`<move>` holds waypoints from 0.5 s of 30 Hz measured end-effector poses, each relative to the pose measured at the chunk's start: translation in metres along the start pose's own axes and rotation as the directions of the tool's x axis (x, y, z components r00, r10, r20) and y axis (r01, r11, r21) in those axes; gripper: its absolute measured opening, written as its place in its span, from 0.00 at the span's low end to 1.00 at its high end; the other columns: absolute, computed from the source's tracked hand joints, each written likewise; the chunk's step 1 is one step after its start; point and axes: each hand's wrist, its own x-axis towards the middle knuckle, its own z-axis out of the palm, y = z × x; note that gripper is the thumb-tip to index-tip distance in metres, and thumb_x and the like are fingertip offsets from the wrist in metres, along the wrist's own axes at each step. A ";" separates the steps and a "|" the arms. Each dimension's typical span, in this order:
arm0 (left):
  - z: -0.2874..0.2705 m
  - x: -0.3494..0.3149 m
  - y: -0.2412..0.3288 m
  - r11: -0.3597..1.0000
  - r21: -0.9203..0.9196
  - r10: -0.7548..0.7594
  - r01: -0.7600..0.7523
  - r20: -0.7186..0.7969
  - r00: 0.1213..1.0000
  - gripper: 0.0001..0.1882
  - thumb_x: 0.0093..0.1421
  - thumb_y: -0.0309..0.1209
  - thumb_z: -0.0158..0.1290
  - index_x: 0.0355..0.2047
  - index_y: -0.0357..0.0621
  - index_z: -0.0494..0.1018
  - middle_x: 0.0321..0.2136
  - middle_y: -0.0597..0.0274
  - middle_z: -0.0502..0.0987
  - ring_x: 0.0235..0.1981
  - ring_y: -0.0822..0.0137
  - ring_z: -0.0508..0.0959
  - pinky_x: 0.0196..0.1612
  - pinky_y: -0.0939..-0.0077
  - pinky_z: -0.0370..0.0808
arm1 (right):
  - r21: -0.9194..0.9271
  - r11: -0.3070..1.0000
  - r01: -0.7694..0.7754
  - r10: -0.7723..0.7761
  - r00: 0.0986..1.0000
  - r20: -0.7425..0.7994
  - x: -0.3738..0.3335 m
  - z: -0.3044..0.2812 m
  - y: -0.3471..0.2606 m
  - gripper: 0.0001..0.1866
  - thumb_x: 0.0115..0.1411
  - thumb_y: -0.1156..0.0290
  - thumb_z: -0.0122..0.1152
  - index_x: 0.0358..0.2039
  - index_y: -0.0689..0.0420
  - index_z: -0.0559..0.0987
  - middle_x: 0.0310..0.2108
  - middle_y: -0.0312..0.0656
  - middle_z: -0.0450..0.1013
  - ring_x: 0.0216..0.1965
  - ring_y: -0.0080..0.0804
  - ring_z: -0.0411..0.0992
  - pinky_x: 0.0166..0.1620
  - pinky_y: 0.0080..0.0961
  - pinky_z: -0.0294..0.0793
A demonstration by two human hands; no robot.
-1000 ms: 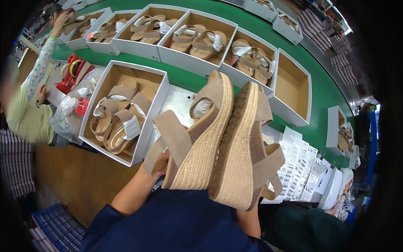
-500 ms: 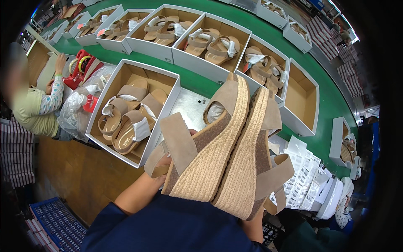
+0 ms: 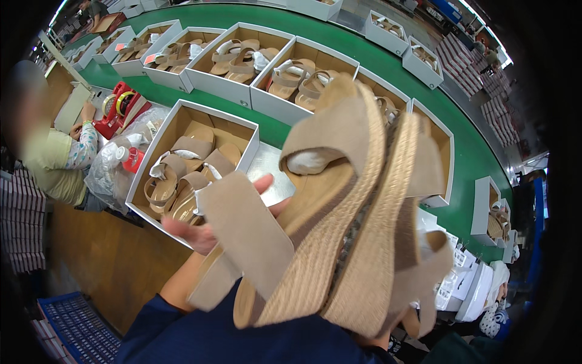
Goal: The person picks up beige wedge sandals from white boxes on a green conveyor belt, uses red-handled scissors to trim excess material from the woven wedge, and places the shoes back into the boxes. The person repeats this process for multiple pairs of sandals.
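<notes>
A pair of taupe wedge sandals with woven-rope wedges fills the middle, toes pointing away and soles facing each other. The left sandal [image 3: 324, 261] tilts so its bare footbed shows. Pressed close beside it is the right sandal [image 3: 371, 285], blurred by motion. My left hand [image 3: 197, 235] is behind the left sandal's wide ankle strap, thumb and fingers spread apart; the strap covers its palm. Low at the right sandal's heel, my right hand [image 3: 411, 323] grips the pair, its fingers mostly hidden. An open box [image 3: 154, 136] with another sandal pair lies left of the held shoes.
Open white shoe boxes [image 3: 218, 85] with sandals line the green conveyor [image 3: 267, 126]. One more box [image 3: 450, 164] is partly behind the held pair. At the left a co-worker [image 3: 57, 161] sits near a red tape dispenser [image 3: 109, 124] and a bottle [image 3: 131, 156]. Label sheets [image 3: 464, 261] lie right.
The sandals have risen toward me and the left one has turned, showing its footbed. My left hand's fingers have spread and come into view beside the strap.
</notes>
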 end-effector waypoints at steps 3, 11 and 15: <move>0.045 0.012 -0.006 0.849 0.486 0.104 0.206 -0.537 0.837 0.48 0.61 0.60 0.50 0.69 0.39 0.49 0.69 0.47 0.52 0.64 0.46 0.63 0.65 0.53 0.63 | 0.009 1.000 0.000 0.000 1.000 0.017 0.002 0.004 -0.003 0.31 0.67 0.59 0.55 0.63 0.65 0.62 0.59 0.47 0.66 0.58 0.36 0.67 0.61 0.32 0.65; -0.034 -0.009 -0.030 0.806 0.572 0.013 0.151 -0.274 0.962 0.32 0.65 0.38 0.50 0.66 0.41 0.56 0.57 0.50 0.69 0.55 0.63 0.74 0.55 0.67 0.73 | -0.060 0.988 -0.141 0.142 0.989 0.026 0.004 0.004 0.007 0.32 0.67 0.58 0.55 0.64 0.65 0.61 0.60 0.47 0.66 0.59 0.37 0.66 0.62 0.32 0.64; -0.025 0.004 0.004 0.672 0.681 -0.091 0.291 -0.313 0.945 0.52 0.55 0.38 0.67 0.70 0.36 0.46 0.63 0.53 0.62 0.61 0.67 0.65 0.64 0.72 0.61 | -0.480 0.857 -0.189 0.164 0.982 -0.094 0.007 -0.029 -0.019 0.40 0.65 0.53 0.57 0.67 0.65 0.56 0.62 0.47 0.62 0.62 0.35 0.62 0.64 0.31 0.59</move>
